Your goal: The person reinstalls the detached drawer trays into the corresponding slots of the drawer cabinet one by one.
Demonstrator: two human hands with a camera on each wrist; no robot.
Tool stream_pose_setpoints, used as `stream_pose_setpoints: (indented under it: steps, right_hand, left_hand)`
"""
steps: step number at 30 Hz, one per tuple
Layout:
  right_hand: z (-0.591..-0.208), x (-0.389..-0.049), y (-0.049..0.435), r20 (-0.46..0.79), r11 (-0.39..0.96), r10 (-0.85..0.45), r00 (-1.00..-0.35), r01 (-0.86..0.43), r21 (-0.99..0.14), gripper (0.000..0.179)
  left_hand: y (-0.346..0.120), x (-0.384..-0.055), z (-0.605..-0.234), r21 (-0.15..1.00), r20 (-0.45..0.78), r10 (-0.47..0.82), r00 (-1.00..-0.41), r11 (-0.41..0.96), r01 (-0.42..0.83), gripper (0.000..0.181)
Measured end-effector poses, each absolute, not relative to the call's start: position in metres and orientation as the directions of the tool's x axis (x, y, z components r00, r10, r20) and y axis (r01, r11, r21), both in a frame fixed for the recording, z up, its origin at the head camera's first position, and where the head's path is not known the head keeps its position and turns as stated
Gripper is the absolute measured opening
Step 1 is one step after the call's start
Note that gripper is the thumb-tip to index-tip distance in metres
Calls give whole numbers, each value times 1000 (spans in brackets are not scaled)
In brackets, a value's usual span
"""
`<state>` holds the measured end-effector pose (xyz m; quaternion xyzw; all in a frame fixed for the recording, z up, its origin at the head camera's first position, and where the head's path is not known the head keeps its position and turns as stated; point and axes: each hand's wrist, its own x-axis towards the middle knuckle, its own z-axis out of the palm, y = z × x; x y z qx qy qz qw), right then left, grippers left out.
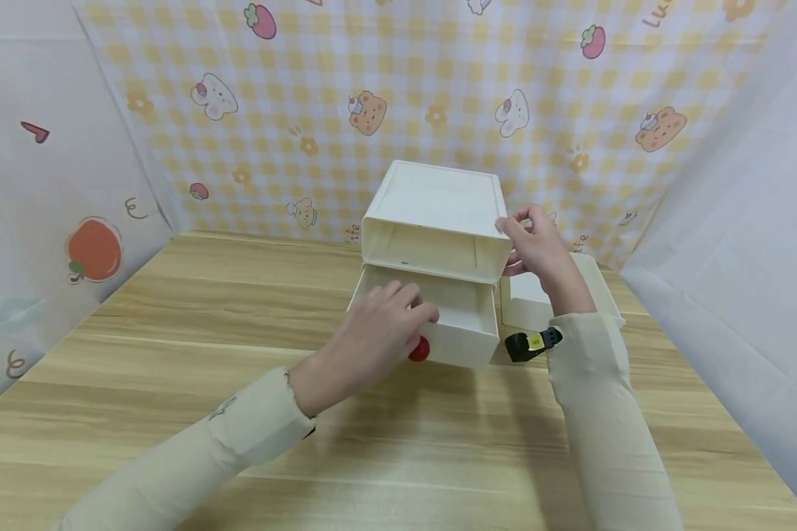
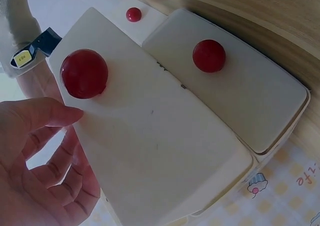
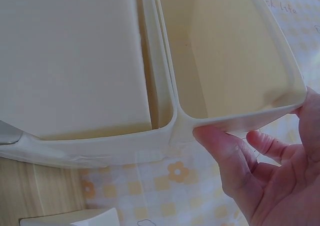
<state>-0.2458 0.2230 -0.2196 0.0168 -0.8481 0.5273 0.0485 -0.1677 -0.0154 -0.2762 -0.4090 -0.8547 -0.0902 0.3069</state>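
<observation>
A: How is the drawer [image 1: 461, 343] held?

B: By its front: the left hand [image 1: 384, 324] has its thumb against the face and its fingers curled over the upper rim, with the red knob [image 1: 420, 349] just beneath that grip

A: And the right hand [image 1: 538, 247]?

B: It grips the cabinet [image 1: 438, 195] by the upper side wall, higher than the left grip and to the right of it. The drawer juts out between the two hands, from the tier below the open top compartment

A: Heavy, would you say?

B: Light, I'd judge; it looks like thin, stiff plastic. The smooth walls might slip under dry fingers, and the casing seems light enough to shift if tugged, so a steadying grip suits it

A: Best place to take hold?

B: The middle of the front rim, or the round knob right under the left grip. Holding one corner could twist the drawer, and thin walls may crack if forced
</observation>
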Motion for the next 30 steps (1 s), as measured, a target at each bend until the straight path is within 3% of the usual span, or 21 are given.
stream_pose_setpoints:
  steps: [30]
  right_hand:
    - [-219, -248, 225, 86, 405, -4, -996, -80, -911, 19]
  left_hand:
    - [-6, -193, -278, -77, 604, 606, -518, 690, 719, 22]
